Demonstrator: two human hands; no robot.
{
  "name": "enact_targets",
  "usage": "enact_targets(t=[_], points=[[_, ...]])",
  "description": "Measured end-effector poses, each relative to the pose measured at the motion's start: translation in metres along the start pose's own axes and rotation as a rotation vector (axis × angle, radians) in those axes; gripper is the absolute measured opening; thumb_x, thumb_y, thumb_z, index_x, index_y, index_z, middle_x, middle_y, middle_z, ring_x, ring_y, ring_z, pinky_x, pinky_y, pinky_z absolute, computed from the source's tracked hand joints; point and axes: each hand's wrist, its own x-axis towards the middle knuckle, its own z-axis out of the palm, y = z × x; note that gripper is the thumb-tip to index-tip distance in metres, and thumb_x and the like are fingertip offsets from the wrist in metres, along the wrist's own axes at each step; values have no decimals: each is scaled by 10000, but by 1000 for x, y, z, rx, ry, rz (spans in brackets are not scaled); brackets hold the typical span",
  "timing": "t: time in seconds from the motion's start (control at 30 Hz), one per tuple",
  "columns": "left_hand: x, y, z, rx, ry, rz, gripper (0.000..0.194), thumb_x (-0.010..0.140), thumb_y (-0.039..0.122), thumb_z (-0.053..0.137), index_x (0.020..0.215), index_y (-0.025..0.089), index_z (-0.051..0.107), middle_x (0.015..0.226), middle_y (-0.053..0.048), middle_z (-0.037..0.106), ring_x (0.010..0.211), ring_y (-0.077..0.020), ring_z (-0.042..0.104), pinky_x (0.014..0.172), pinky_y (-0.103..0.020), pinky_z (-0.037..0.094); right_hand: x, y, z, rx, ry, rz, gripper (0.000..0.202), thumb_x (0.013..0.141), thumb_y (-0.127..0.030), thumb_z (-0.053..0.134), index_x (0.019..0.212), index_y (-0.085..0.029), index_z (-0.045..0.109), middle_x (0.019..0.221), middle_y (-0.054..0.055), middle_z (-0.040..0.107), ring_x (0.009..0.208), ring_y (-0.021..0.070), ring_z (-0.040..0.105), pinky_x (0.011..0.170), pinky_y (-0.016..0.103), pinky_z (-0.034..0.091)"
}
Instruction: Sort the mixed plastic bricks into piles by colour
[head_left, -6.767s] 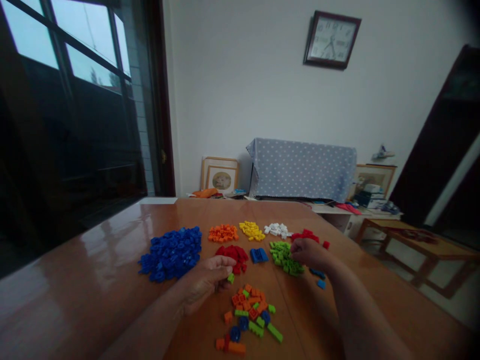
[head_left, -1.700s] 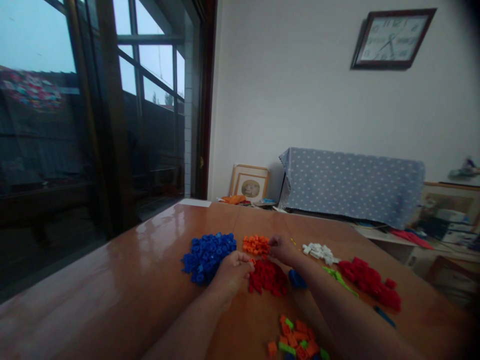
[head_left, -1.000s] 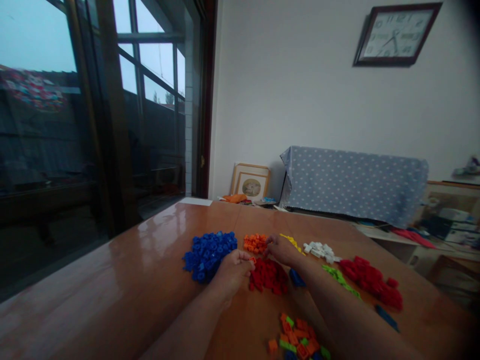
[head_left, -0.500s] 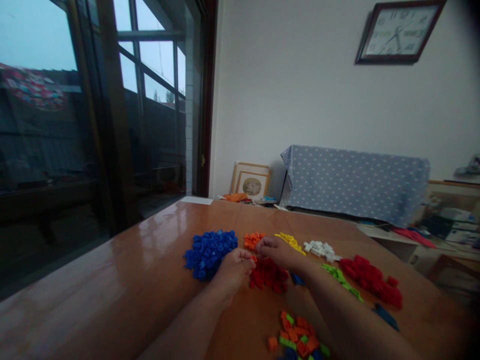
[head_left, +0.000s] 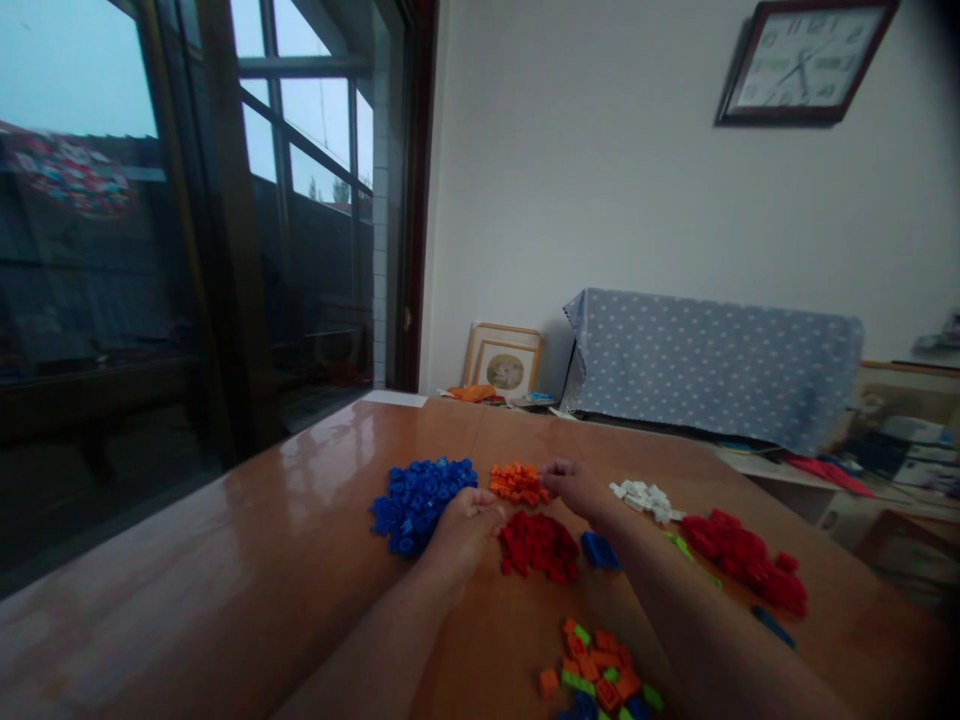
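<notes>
My left hand (head_left: 466, 525) is closed, fingertips pressed together between the blue brick pile (head_left: 424, 500) and the red brick pile (head_left: 538, 545). What it holds, if anything, cannot be made out. My right hand (head_left: 576, 486) reaches to the right edge of the small orange brick pile (head_left: 517, 482), its fingers bent in a pinch there. Whether a brick is between those fingers is too small to tell. Below my right forearm sits a blue piece (head_left: 600, 550). Closer to me lies a mixed heap (head_left: 596, 668) of orange, green and blue bricks.
White bricks (head_left: 645, 500), a large red pile (head_left: 742, 560) and partly hidden green bricks (head_left: 679, 543) lie on the right of the table (head_left: 315, 540). A dark blue piece (head_left: 772, 627) is near them. Behind the table stands something under a dotted cloth (head_left: 712, 365).
My right hand has moved right, away from my left hand, to the orange pile's edge; its arm now covers the yellow bricks. The small orange-red brick at my left fingertips no longer shows.
</notes>
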Motion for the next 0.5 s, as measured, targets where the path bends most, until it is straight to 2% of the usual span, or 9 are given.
enact_targets(t=[0.13, 0.27, 0.4, 0.5], points=[[1, -1, -1, -5, -1, 27, 373, 692, 359, 722, 971, 145, 598, 819, -45, 653, 746, -152, 580, 701, -249, 408, 14, 17, -1, -109, 53, 66, 81, 714, -189, 606, 666, -146, 655, 579, -10, 612, 579, 107, 528, 556, 189, 372], [2, -2, -1, -10, -5, 27, 354, 703, 329, 712, 981, 143, 598, 800, -38, 649, 728, -144, 572, 705, -250, 407, 18, 19, 6, -156, 41, 88, 75, 651, -139, 648, 575, -136, 649, 516, -16, 583, 514, 98, 497, 516, 202, 342], [2, -1, -1, -15, -6, 15, 367, 688, 348, 734, 962, 144, 601, 805, -42, 652, 733, -144, 574, 707, -248, 409, 21, 16, 14, -103, 57, 122, 28, 667, -139, 653, 679, -136, 678, 518, -2, 604, 491, 109, 524, 501, 208, 375], [2, -1, -2, -18, -18, 8, 361, 689, 349, 734, 959, 148, 602, 804, -42, 653, 737, -147, 578, 704, -247, 411, 20, 14, 15, -22, 74, 135, 130, 698, -164, 660, 825, -150, 682, 547, 5, 629, 503, 121, 561, 507, 213, 421]])
